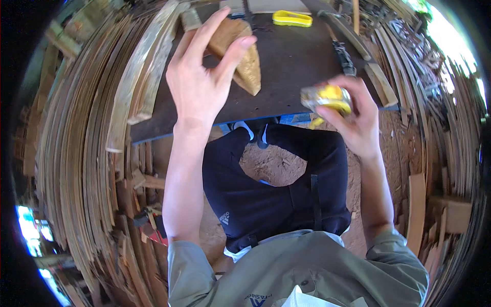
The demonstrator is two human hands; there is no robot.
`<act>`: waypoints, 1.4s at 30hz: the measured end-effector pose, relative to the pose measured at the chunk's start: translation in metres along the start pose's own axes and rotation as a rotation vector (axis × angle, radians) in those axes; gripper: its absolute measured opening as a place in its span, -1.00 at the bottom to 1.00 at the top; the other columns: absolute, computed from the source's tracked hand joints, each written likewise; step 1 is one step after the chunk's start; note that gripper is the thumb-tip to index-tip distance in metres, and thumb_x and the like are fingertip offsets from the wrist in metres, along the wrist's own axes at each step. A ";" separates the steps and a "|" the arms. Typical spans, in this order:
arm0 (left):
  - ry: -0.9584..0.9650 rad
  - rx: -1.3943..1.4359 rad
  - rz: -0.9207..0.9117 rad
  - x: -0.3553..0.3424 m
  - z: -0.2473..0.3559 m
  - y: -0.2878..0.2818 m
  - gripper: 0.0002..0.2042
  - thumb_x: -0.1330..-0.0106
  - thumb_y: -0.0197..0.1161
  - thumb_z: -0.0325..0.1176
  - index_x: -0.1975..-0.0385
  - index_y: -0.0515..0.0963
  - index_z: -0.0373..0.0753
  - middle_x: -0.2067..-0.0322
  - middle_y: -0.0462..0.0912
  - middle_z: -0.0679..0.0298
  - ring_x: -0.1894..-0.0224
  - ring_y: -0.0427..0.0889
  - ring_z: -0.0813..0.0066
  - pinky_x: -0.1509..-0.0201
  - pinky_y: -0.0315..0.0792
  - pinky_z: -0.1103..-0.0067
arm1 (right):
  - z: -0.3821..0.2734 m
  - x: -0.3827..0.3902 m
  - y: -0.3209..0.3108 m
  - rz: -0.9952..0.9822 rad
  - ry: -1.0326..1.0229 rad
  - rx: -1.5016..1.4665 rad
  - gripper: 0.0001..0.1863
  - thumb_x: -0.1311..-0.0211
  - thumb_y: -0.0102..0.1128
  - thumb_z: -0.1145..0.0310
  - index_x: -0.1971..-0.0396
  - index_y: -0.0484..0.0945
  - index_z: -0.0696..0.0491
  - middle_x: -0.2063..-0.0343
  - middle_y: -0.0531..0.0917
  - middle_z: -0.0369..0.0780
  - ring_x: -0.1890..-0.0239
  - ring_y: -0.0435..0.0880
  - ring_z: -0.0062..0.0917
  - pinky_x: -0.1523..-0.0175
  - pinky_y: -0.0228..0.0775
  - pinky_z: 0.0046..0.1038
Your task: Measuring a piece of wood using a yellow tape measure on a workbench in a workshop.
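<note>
My left hand (200, 77) is around a brown wooden block (249, 69) with a tapered lower end. Its thumb lies across the block, while the index finger reaches up along the far side; some of the block is hidden behind the hand. My right hand (358, 115) grips a yellow tape measure (330, 98) with a clear or silvery front part, blurred by motion. The tape measure is above the near right edge of a dark tabletop (286, 66). A small yellow piece shows just below it.
A yellow loop-shaped thing (292, 19) lies at the table's far side. A dark-handled tool (343, 57) and a short wooden piece (380, 84) are on the right. Long boards (148, 61) lie along the left. Stacked wood strips (76, 133) stand on both sides.
</note>
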State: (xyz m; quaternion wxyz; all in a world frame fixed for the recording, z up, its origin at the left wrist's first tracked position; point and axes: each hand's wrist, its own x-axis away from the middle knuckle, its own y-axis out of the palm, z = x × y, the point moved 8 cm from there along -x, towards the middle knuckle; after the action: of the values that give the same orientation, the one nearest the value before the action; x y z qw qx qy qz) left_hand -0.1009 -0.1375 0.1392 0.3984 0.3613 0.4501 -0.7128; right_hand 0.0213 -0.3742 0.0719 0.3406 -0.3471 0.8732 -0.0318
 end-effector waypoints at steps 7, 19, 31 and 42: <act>0.044 0.191 -0.084 -0.013 0.018 0.021 -0.60 -0.54 0.15 -0.14 -0.27 0.58 -0.15 -0.08 0.70 0.00 -0.01 0.74 0.12 -0.12 0.55 0.39 | -0.055 -0.077 -0.002 0.230 -0.309 -0.096 -0.46 -0.30 0.45 0.48 -0.21 0.40 0.08 0.07 0.69 -0.20 0.03 0.76 -0.51 0.00 0.62 -0.53; -0.015 0.264 -0.101 -0.010 0.016 0.019 -0.57 -0.47 0.32 -0.14 -0.25 0.59 -0.18 0.00 0.73 0.12 0.01 0.76 0.37 0.03 0.69 0.51 | -0.074 -0.084 0.016 0.076 -0.867 0.211 -0.32 -0.27 0.45 0.53 -0.29 0.25 0.15 -0.11 0.49 -0.12 -0.05 0.72 -0.47 -0.07 0.58 -0.48; -0.049 0.594 -0.287 -0.003 -0.004 0.014 -0.49 -0.33 0.49 -0.31 -0.25 0.52 -0.24 -0.12 0.65 0.14 -0.16 0.66 0.40 -0.25 0.54 0.45 | -0.077 -0.100 0.025 -0.186 -0.212 -0.026 -0.34 -0.27 0.44 0.52 -0.28 0.27 0.13 -0.18 0.49 -0.09 0.01 0.75 -0.41 -0.07 0.59 -0.44; -0.272 0.810 -0.122 -0.005 -0.004 0.031 -0.48 -0.32 0.40 -0.29 -0.27 0.52 -0.28 0.05 0.70 0.10 -0.03 0.68 0.36 -0.24 0.49 0.45 | -0.070 -0.082 0.046 -0.125 -0.469 0.273 -0.40 -0.24 0.49 0.45 -0.22 0.38 0.09 0.06 0.69 -0.19 0.02 0.78 -0.40 -0.07 0.62 -0.42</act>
State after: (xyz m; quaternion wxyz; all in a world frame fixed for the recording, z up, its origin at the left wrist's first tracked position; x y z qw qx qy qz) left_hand -0.0705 -0.1409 0.1312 0.2375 0.3639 0.0979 -0.8953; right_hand -0.0057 -0.3002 0.1597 0.5746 -0.3491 0.7349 -0.0890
